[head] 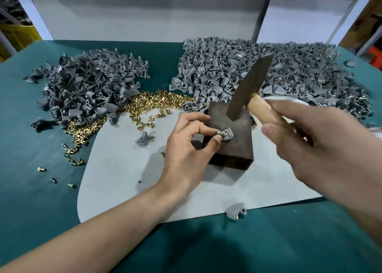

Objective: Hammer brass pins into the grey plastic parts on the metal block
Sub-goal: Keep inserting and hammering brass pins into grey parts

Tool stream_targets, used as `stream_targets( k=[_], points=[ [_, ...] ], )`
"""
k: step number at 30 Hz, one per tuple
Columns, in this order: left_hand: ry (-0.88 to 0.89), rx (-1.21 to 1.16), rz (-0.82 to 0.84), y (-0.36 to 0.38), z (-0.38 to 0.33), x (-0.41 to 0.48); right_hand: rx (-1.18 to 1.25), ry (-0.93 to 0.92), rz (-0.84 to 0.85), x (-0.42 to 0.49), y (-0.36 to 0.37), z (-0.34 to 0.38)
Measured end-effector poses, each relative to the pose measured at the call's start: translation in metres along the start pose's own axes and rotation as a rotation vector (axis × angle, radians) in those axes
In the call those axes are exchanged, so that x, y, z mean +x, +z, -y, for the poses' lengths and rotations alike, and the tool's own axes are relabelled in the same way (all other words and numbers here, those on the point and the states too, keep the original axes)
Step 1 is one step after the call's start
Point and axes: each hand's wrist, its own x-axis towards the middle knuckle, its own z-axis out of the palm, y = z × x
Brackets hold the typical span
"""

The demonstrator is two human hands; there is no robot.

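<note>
Our left hand pinches a grey plastic part between thumb and forefinger, holding it on top of the metal block. Our right hand grips the hammer by its wooden handle, head raised above the block, with brass pins heaped just behind.

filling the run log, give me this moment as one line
phase: strike setup | left hand pinches part on block | right hand holds hammer, head over block, apart from part
</note>
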Motion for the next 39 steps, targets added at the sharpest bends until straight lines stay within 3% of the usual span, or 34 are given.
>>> stream_targets(
  k=[8, 12, 20, 28, 35, 39],
  points=[
    [-0.008, 0.006, -0.019, 0.0, 0.003, 0.0, -0.031, 0.035, 0.054, -0.001, -0.001, 0.001],
    [0.002, -0.005, -0.007, 0.0, 0.001, -0.001, -0.037, -0.007, -0.025, -0.001, -0.004, 0.003],
    [-0.01, 0.01, -0.03, 0.001, 0.001, -0.001, -0.023, 0.016, 0.035, -0.003, 0.001, 0.002],
    [-0.028, -0.031, -0.023, 0.002, 0.0, 0.0, -0.069, -0.007, -0.012, -0.006, -0.001, 0.004],
    [-0.026, -0.041, -0.033, 0.001, -0.001, -0.001, -0.118, 0.001, 0.093, -0.006, 0.0, 0.003],
    [-0.038, -0.03, -0.027, 0.001, -0.001, -0.001, 0.131, 0.034, 0.006, -0.003, -0.006, -0.007]
  ],
)
